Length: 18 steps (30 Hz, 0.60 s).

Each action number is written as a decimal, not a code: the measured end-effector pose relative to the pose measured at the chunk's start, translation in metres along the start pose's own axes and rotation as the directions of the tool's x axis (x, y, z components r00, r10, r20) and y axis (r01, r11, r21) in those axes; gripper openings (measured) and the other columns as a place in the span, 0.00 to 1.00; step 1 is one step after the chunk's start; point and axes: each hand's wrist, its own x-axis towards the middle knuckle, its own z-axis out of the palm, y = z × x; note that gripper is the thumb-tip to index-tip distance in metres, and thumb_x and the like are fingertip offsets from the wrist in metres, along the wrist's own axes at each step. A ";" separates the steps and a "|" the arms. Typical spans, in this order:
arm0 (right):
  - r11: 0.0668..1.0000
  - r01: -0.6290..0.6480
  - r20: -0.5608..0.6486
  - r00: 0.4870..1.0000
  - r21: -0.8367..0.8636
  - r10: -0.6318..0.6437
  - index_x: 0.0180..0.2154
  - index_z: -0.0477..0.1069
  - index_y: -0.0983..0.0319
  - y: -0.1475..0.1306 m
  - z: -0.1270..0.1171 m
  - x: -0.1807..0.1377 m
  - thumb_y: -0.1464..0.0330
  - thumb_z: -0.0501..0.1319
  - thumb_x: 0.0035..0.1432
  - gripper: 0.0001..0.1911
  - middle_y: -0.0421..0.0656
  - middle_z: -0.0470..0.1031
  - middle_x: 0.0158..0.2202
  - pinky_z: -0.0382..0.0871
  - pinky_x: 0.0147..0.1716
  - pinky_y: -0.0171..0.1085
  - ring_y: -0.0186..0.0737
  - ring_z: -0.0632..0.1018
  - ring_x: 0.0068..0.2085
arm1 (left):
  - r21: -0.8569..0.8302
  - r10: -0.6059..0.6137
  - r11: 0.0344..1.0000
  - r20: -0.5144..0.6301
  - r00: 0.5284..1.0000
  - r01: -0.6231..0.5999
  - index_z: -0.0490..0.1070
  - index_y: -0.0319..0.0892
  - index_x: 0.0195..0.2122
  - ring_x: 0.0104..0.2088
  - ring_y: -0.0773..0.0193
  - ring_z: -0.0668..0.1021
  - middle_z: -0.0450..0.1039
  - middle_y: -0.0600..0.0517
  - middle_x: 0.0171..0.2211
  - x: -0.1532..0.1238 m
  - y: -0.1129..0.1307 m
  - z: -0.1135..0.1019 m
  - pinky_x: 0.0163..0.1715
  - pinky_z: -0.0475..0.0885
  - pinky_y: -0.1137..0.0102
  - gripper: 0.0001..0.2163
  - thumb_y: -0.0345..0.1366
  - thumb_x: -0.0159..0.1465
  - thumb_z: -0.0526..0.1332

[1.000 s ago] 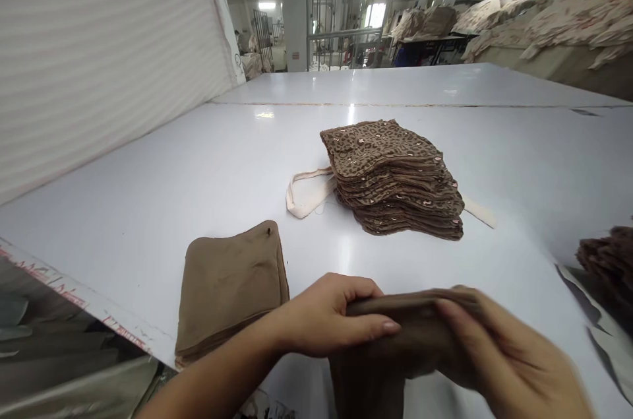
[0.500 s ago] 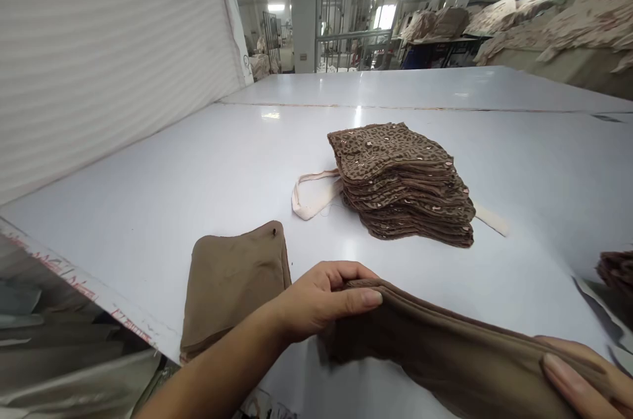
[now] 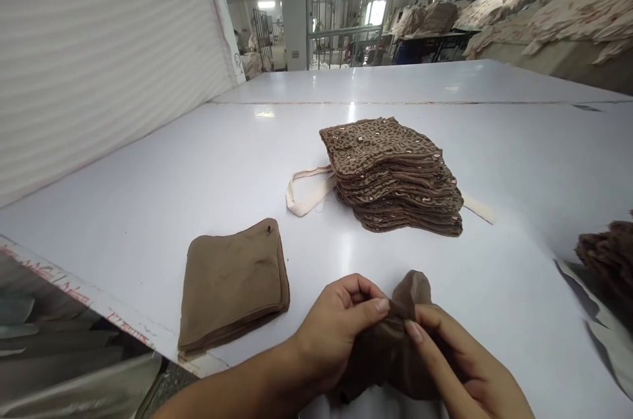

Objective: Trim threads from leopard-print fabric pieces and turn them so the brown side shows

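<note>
Both my hands pinch one plain brown fabric piece [image 3: 403, 340] at the near edge of the white table [image 3: 198, 161]. My left hand [image 3: 336, 330] grips it between thumb and fingers from the left. My right hand [image 3: 459, 369] pinches it from the right, thumb close to the left thumb, and a corner of the cloth pokes up between them. To the left lies a flat stack of plain brown pieces [image 3: 232, 284]. Beyond my hands stands a tall stack of leopard-print pieces [image 3: 395, 175] resting on a cream fabric strip [image 3: 306, 191].
A white ribbed wall panel [image 3: 99, 56] rises along the table's left side. Another dark brown pile [image 3: 606, 257] sits at the right edge. Far tables hold heaps of printed cloth [image 3: 568, 13], and a metal railing [image 3: 346, 10] stands at the back.
Half a second ago the brown piece was stretched wide between my hands. My right hand has come in toward the left, and the cloth is now bunched between them.
</note>
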 end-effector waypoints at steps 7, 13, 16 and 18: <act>0.994 0.033 -0.099 0.995 0.102 -0.023 0.35 0.69 0.56 0.001 0.009 -0.001 0.61 0.57 0.56 0.07 0.38 0.73 0.30 0.71 0.27 0.26 0.35 0.76 0.30 | -0.136 -0.054 0.989 -0.006 0.999 0.052 0.63 0.37 0.30 0.24 0.72 0.69 0.68 0.54 0.23 0.011 -0.012 0.000 0.30 0.63 0.74 0.17 0.41 0.48 0.69; 0.963 -0.068 -0.076 0.993 0.260 0.090 0.37 0.70 0.55 0.004 0.009 -0.001 0.60 0.60 0.53 0.09 0.38 0.75 0.31 0.73 0.29 0.29 0.37 0.76 0.30 | 0.637 0.380 0.703 0.039 0.924 -0.316 0.67 0.39 0.30 0.31 0.68 0.68 0.67 0.53 0.28 -0.001 0.002 -0.003 0.35 0.63 0.72 0.08 0.39 0.58 0.60; 0.984 -0.042 -0.184 0.980 0.176 0.075 0.37 0.70 0.55 0.005 0.010 -0.001 0.59 0.60 0.52 0.11 0.38 0.75 0.33 0.72 0.31 0.28 0.34 0.75 0.29 | 0.663 0.169 0.731 0.051 0.984 -0.160 0.69 0.37 0.28 0.26 0.69 0.67 0.65 0.53 0.24 -0.005 0.014 -0.003 0.29 0.63 0.72 0.12 0.43 0.57 0.60; 0.996 -0.013 -0.209 0.978 0.087 0.031 0.37 0.68 0.55 0.004 0.011 -0.001 0.58 0.58 0.54 0.11 0.38 0.73 0.33 0.71 0.30 0.27 0.33 0.74 0.27 | 0.554 0.032 0.831 0.049 0.998 -0.054 0.67 0.37 0.28 0.23 0.70 0.67 0.65 0.54 0.22 -0.004 0.016 -0.004 0.25 0.63 0.73 0.15 0.45 0.54 0.62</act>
